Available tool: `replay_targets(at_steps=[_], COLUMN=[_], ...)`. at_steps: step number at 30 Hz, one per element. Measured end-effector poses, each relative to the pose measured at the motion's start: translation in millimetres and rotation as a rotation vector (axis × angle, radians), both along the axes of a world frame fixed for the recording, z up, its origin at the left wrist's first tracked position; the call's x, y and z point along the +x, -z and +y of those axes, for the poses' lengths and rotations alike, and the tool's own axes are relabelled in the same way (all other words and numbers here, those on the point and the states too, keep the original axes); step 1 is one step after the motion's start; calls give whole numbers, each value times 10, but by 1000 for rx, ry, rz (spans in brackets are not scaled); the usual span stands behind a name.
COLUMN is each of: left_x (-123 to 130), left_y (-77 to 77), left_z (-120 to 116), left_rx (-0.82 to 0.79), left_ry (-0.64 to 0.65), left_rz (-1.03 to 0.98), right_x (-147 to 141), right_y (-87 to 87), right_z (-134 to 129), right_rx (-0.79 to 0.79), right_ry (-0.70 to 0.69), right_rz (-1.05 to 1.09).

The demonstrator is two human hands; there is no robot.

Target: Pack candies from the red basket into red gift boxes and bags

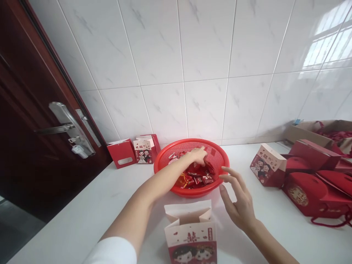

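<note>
My left hand (pixel 198 155) reaches into a red plastic basket (pixel 191 193), over wrapped candies (pixel 198 179) in red and gold. Its fingers are partly hidden behind the hand, so what they touch cannot be made out. Beside the basket's right rim is my right hand (pixel 240 205), its fingers apart and holding nothing. In front of the basket, between my arms, stands a red and white paper gift box (pixel 191 234) with its top flaps up. A cartoon couple is printed on its front.
Paper boxes (pixel 121 154) stand against the tiled wall (pixel 162 106) at the left. Several red gift boxes (pixel 310 190), some with cords, lie at the right, before a cardboard carton (pixel 302 132). A dark door (pixel 33 121) with a metal handle borders the white table (pixel 118 190).
</note>
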State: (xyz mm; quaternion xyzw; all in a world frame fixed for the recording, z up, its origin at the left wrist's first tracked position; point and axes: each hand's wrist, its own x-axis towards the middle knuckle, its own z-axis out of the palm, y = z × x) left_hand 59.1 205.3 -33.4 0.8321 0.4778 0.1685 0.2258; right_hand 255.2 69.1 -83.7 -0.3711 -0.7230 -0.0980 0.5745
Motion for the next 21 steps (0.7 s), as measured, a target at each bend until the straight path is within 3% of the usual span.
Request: replay_targets(at_steps=[3,8,11,16,21], left_x=[-97,74,-10,-459,-729], left_y=[-74,-364,-536,-732,-604], left_z=[17,390,549,545,487], left_rx=[-100,-330,-418,-311,-192], left_ry=[42,124,162,75,-66], left_rz=[107,369,473,508,594], right_x=[-10,-10,-12,-22,-29], right_y=[46,39,26,49,79], right_z=[42,64,52,49,60], right_rx=[-43,-110,-134,-129,-120], right_ry=[4,-37,-35,-28,-26], right_rz=[-139,-269,-267,-271,-255])
